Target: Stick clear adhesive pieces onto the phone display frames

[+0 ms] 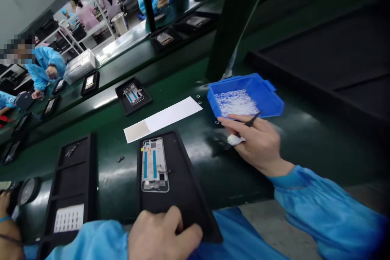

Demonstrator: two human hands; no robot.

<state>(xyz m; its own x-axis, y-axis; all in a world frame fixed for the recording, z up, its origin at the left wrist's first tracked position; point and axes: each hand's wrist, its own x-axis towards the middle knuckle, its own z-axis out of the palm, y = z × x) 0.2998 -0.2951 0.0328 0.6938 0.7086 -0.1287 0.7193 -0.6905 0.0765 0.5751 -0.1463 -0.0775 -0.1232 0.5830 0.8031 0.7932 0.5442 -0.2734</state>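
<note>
My left hand (166,233) is closed on the near edge of a black tray (179,170), its fingers curled. On that tray lies a phone frame (154,164) with two blue strips and a small flex cable. My right hand (257,142) is beside the near wall of a blue bin (271,103), closed around dark, slim tweezers (253,119) that are mostly hidden by the fingers. Something white (236,139) shows at a fingertip, perhaps a finger cover. Many small white, frame-shaped pieces (236,102) fill part of the bin.
A white strip (176,113) lies beyond the tray. Another tray (133,94) with a phone frame stands farther back. At left is a compartmented black tray (73,174) with a sheet of small parts. A green post (236,20) rises behind the bin. Co-workers sit across the line.
</note>
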